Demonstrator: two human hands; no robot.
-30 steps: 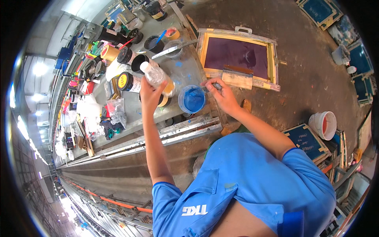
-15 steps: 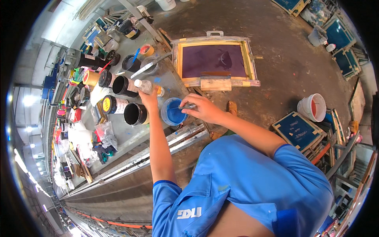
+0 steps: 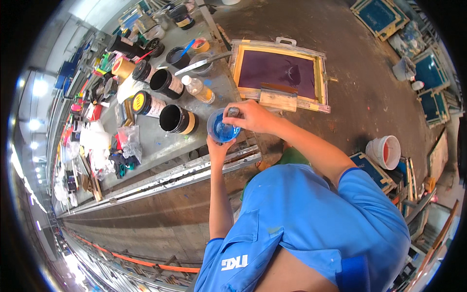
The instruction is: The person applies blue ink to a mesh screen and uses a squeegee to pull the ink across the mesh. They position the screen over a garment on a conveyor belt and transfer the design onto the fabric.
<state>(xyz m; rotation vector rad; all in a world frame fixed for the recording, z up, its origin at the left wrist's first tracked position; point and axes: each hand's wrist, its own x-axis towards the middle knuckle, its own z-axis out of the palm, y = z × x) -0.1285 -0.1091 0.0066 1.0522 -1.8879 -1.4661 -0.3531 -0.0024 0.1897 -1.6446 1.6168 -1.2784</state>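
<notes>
My left hand (image 3: pixel 220 147) is closed round the near side of a clear plastic tub (image 3: pixel 210 127) at the table's edge. Vivid blue ink (image 3: pixel 224 130) lies in the tub. Over its far rim, my right hand (image 3: pixel 252 117) grips a tool with a rounded grey handle end (image 3: pixel 234 112); its lower part is hidden by my fingers and the ink. Just beyond the tub stands a clear bottle (image 3: pixel 199 90) with a white cap and yellowish liquid, touched by neither hand. An open black jar (image 3: pixel 179 119) is left of the tub.
Another open black jar (image 3: pixel 167 83) and a yellow-lidded jar (image 3: pixel 148 104) stand on the grey table (image 3: pixel 163 146). A long flat metal blade (image 3: pixel 203 63) reaches past the table edge towards a framed printing screen (image 3: pixel 277 73). A white bucket (image 3: pixel 383 152) is at the right.
My left hand has let go of the bottle, which now stands on the table, and has taken hold of the tub. My right hand has shifted slightly, with the tool still in the tub.
</notes>
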